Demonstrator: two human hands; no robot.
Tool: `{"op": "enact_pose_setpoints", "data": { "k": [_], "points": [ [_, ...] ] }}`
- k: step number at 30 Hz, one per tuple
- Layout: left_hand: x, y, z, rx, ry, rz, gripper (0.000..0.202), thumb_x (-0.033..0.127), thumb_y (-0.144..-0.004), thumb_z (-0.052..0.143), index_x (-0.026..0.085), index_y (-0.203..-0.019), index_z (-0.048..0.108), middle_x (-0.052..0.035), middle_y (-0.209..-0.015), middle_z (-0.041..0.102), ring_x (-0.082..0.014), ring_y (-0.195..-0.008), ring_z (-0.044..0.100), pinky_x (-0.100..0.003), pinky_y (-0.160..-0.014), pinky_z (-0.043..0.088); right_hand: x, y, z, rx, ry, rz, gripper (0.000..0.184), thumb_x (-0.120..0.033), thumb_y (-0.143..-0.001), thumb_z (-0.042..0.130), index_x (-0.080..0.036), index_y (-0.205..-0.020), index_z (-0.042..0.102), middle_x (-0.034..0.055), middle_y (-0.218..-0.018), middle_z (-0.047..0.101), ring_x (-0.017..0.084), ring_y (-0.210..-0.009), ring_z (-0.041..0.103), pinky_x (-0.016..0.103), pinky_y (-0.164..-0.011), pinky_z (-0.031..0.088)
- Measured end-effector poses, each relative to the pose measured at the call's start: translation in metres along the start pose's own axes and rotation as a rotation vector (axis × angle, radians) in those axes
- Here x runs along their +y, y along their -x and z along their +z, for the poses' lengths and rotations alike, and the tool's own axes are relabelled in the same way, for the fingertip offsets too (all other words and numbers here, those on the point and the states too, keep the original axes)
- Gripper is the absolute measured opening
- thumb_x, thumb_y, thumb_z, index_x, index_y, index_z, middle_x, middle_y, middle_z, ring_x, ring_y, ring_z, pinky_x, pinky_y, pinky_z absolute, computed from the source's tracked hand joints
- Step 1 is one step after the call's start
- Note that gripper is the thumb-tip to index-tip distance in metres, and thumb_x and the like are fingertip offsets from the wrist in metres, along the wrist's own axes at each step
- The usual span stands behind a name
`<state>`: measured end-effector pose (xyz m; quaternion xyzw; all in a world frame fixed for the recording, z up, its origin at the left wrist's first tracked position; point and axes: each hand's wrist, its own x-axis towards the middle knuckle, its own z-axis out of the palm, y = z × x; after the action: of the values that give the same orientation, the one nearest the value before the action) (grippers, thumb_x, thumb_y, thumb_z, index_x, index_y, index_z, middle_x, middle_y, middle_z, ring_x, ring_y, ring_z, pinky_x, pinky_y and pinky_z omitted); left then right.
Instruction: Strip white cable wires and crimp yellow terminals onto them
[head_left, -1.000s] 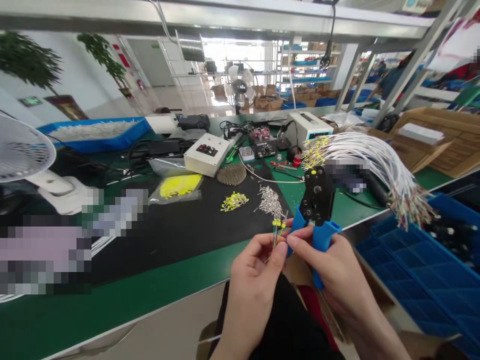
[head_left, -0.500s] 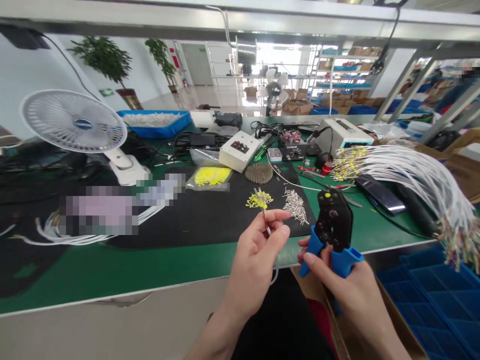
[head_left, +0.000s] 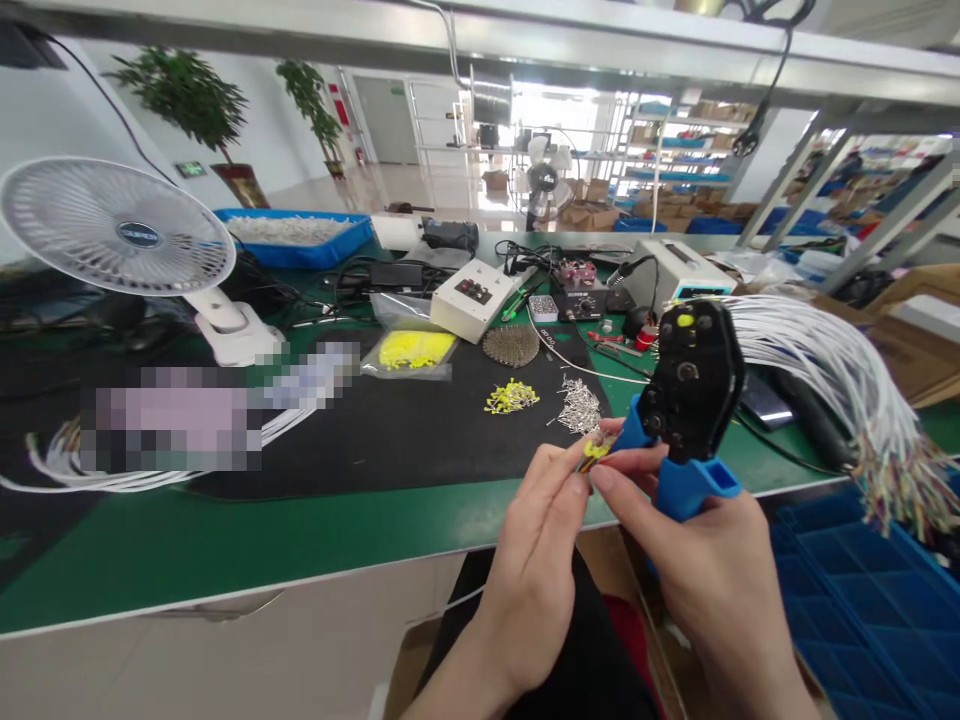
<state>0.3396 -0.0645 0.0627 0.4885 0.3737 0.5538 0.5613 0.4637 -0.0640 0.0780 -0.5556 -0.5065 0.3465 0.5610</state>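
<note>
My left hand [head_left: 534, 555] pinches the end of a multi-core cable [head_left: 596, 448], whose thin wires carry yellow tips. Its white sheath trails below my wrist. A crimping tool [head_left: 697, 375] with a black head and blue handles stands upright in my right hand [head_left: 712, 565]. The thumb and a finger of that hand also touch the wire ends, close against the left fingertips. Beyond the hands, on the black mat [head_left: 420, 430], lie a small pile of yellow ferrules [head_left: 512, 396] and a pile of bare metal terminals [head_left: 580, 404].
A white fan [head_left: 120, 230] stands at the left, near white cables partly blurred out. Behind the mat are a bag of yellow ferrules [head_left: 415, 350], a white switch box [head_left: 474, 298] and a round metal disc [head_left: 511, 346]. A large white cable bundle [head_left: 832, 360] lies right.
My left hand has moved right and the cable end now meets the right fingers. The crimping tool has risen and shifted right, still in my right hand. The view has shifted slightly.
</note>
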Motion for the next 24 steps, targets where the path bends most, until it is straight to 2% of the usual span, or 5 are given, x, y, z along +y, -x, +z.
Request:
{"op": "enact_pose_setpoints", "data": {
  "k": [4,8,12,16,24],
  "points": [
    [0.007,0.001,-0.006,-0.066,-0.109,-0.004,0.041,0.035,-0.108,0.038,0.031,-0.141,0.061,-0.0057,-0.134,0.061,-0.0189,-0.127,0.055,-0.028,-0.112,0.043,0.004,-0.001,0.001,-0.006,-0.022,0.014,0.012,-0.038,-0.082,0.084,-0.027,-0.086,0.081,0.0009,-0.099,0.08,0.023,-0.101,0.075,0.035,-0.099,0.058],
    [0.007,0.001,-0.007,-0.042,-0.097,-0.022,0.037,0.035,-0.107,0.042,0.031,-0.136,0.066,-0.005,-0.131,0.063,-0.0193,-0.124,0.056,-0.027,-0.109,0.044,0.009,-0.003,0.0,-0.013,-0.073,0.049,0.014,-0.038,-0.081,0.086,-0.026,-0.087,0.08,0.001,-0.095,0.079,0.023,-0.097,0.075,0.037,-0.097,0.058],
    [-0.004,-0.001,-0.008,0.044,-0.005,-0.065,0.025,0.039,-0.101,0.059,0.026,-0.116,0.073,-0.0037,-0.109,0.069,-0.0172,-0.103,0.062,-0.026,-0.096,0.05,0.014,-0.007,0.002,-0.042,-0.111,0.06,0.013,-0.037,-0.083,0.084,-0.025,-0.086,0.079,0.0028,-0.114,0.077,0.026,-0.114,0.07,0.038,-0.103,0.053],
    [-0.008,-0.006,-0.015,0.16,-0.098,-0.025,0.019,0.039,-0.096,0.068,0.022,-0.102,0.075,-0.0017,-0.095,0.07,-0.0151,-0.093,0.064,-0.022,-0.084,0.05,0.025,-0.01,0.001,-0.097,-0.154,0.11,0.016,-0.041,-0.087,0.081,-0.025,-0.089,0.08,0.004,-0.117,0.077,0.027,-0.119,0.068,0.04,-0.106,0.05],
    [0.007,-0.022,-0.031,0.34,-0.289,0.166,0.017,0.037,-0.095,0.07,0.021,-0.1,0.075,-0.0009,-0.097,0.073,-0.0123,-0.089,0.065,-0.019,-0.082,0.05,0.056,-0.004,-0.003,-0.257,-0.042,0.184,0.033,-0.053,-0.094,0.07,-0.021,-0.087,0.077,0.008,-0.117,0.076,0.029,-0.116,0.067,0.039,-0.102,0.046]
  ]
}}
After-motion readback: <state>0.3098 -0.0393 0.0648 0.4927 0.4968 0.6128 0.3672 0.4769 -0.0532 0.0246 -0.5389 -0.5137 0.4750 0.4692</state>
